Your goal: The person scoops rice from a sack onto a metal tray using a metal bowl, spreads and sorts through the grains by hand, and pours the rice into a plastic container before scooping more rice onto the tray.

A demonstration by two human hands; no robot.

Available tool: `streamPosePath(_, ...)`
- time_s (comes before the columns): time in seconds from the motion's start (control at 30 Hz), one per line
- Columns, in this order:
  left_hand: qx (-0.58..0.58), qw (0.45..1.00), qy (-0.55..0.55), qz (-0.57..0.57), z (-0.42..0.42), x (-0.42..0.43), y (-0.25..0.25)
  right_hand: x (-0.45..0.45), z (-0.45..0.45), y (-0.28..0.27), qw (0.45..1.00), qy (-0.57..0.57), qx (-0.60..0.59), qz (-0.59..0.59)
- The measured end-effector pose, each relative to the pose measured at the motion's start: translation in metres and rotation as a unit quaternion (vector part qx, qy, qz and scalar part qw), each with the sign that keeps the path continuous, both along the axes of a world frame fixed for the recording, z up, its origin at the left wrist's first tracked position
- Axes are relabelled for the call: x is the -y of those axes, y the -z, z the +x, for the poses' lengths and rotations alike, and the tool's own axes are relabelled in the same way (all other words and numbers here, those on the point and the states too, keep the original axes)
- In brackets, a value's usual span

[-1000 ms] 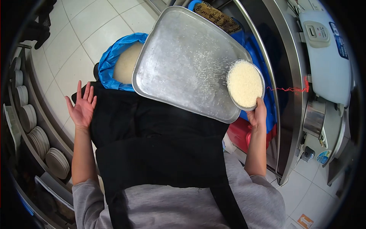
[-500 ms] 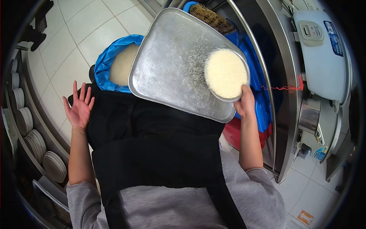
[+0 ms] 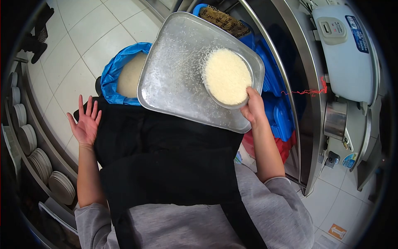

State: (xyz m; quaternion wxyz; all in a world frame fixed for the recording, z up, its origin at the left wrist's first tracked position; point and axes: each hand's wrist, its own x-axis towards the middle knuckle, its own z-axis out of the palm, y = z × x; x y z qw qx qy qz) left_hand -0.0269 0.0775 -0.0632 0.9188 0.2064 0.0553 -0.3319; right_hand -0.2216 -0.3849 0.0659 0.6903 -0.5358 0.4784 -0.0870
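My right hand (image 3: 253, 107) grips the lower right rim of a round bowl heaped with white rice (image 3: 228, 77). The bowl is over the right part of a large metal tray (image 3: 161, 79), where loose grains are scattered to its left. My left hand (image 3: 86, 126) is palm up with its fingers spread, holding nothing, left of the black apron (image 3: 174, 174). A blue bag (image 3: 108, 79) with pale contents (image 3: 130, 79) stands at the tray's left side, partly covered by the tray.
Stacked plates (image 3: 61, 186) fill a shelf at the left. Blue plastic containers (image 3: 277, 120) and a curved metal rail (image 3: 286, 70) are right of the tray. Farther right are a light blue appliance (image 3: 344, 54) and a metal pot (image 3: 335, 120). A red string (image 3: 306, 91) crosses the rail.
My right hand has moved left with the bowl of rice, farther over the tray. The loose grains have spread leftward. My left hand stays open in nearly the same place.
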Motion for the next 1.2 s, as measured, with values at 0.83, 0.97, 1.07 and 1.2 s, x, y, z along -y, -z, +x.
streamPosePath(0.83, -0.006, 1.000, 0.000, 0.021, -0.001, 0.006, -0.002, 0.036, -0.045, -0.005, 0.994, 0.091, 0.059, -0.014)
streamPosePath(0.97, -0.003, 1.000, 0.001, 0.021, 0.000, 0.004, -0.002, 0.026, -0.011, -0.001, 0.996, 0.055, 0.065, 0.007)
streamPosePath(1.07, 0.011, 1.000, 0.012, 0.002, -0.001, 0.003, 0.000, 0.016, 0.010, 0.006, 0.994, 0.053, 0.095, 0.029)
streamPosePath(1.2, 0.008, 1.000, 0.006, 0.008, 0.000, 0.001, -0.002, 0.003, 0.027, -0.001, 0.997, 0.002, 0.080, 0.017)
